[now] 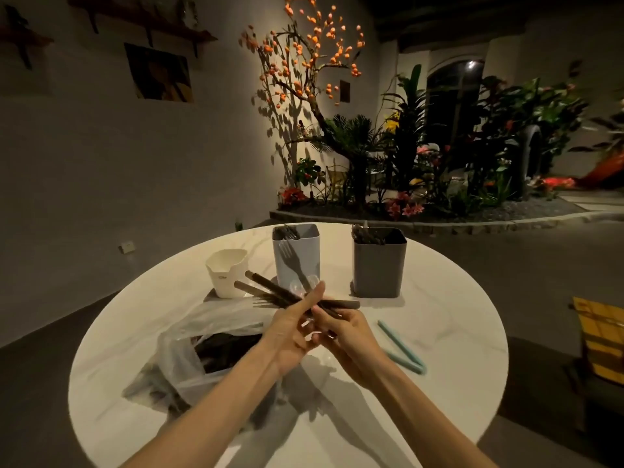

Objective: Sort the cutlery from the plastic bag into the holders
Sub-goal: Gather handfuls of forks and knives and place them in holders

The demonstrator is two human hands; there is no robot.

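Two hands meeting over the middle of the round white table (pixel 439 332), sharing one mixed bundle of cutlery (pixel 287 295). Left hand (pixel 290 332) with fingers curled round the bundle from below, thumb laid along the top. Right hand (pixel 344 332) pinching at the near ends, fingertips closed on one or two pieces — exactly which, impossible to tell. Dark handles fanning out to the left, one dark handle (pixel 341 304) poking right, a pale fork's tines (pixel 261 301) showing on the left, clear plastic spoons (pixel 304 282) catching light above the knuckles.

Plastic bag (pixel 189 336) slumped open on the left near side of the table, more dark cutlery inside. Three holders beyond the hands: small white holder (pixel 226 268) on the left, light grey holder (pixel 297 255) in the middle with fork heads showing at its rim, dark grey holder (pixel 378 265) on the right with dark pieces standing in it. Two teal straws (pixel 401 346) lying loose to the right.

Likely risks from here:
- Pulling one piece out of a crossed bundle — neighbours dragged along, dropped on the table or off the edge.
- Dim light and dark handles all alike, so easy to mistake a piece and drop it in the wrong holder.
- Clear spoons nearly invisible, easily overlooked or let slip.
- Tall narrow holders tipping if struck by a handle on the way in.
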